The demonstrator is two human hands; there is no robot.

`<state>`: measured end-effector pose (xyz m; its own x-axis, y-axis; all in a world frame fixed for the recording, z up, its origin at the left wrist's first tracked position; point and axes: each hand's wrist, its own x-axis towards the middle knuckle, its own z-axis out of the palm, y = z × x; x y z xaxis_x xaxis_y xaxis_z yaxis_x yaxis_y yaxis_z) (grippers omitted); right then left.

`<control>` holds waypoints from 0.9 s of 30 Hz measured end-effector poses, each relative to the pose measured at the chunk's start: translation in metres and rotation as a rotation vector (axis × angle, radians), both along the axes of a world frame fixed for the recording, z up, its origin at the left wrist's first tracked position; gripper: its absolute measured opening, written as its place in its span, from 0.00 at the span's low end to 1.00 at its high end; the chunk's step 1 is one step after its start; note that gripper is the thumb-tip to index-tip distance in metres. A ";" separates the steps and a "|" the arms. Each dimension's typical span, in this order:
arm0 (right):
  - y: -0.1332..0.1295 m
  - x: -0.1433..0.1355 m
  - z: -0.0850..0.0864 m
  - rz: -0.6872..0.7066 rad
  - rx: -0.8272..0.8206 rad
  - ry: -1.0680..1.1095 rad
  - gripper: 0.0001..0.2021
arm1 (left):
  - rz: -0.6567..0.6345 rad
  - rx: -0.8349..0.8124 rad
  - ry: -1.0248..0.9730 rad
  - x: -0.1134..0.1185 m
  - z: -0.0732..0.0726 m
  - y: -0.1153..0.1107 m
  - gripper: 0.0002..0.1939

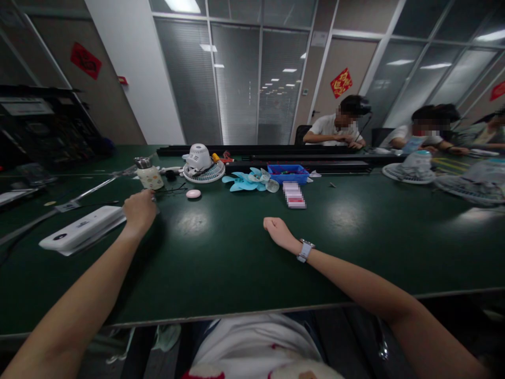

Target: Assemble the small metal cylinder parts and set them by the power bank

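Observation:
My left hand (140,210) is closed at the right end of a long white plastic casing (81,230), which has a dark round spot near its left end. Its fingers curl away from me, so what they hold is hidden; a faint greyish edge shows at their right. Just beyond stands a cream patterned bottle (150,175) with a metal lid. My right hand (279,232) rests as a loose fist on the green table (221,268), a watch on its wrist, with nothing seen in it. Past it lies a pinkish stack of cards or packets (293,195), pixelated.
Farther back are a white fan head with its grille (199,160), light-blue fan blades (246,180), a blue tray (288,175) and a pink oval case (193,194). Dark rails (311,167) cross the table. Co-workers (329,129) sit opposite, near more fan parts (414,167).

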<state>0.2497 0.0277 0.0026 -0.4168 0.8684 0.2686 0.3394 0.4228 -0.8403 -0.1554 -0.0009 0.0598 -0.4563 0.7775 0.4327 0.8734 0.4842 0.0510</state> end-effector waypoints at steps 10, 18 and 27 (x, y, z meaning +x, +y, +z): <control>0.000 -0.001 0.000 0.009 -0.018 0.006 0.13 | -0.011 -0.040 -0.047 -0.012 0.003 0.001 0.21; 0.000 0.000 -0.001 0.029 -0.027 0.029 0.13 | -0.053 -0.065 -0.076 -0.013 -0.005 0.004 0.25; -0.002 0.000 0.005 0.061 -0.018 0.069 0.13 | -0.728 -0.014 -0.535 0.118 -0.019 -0.011 0.29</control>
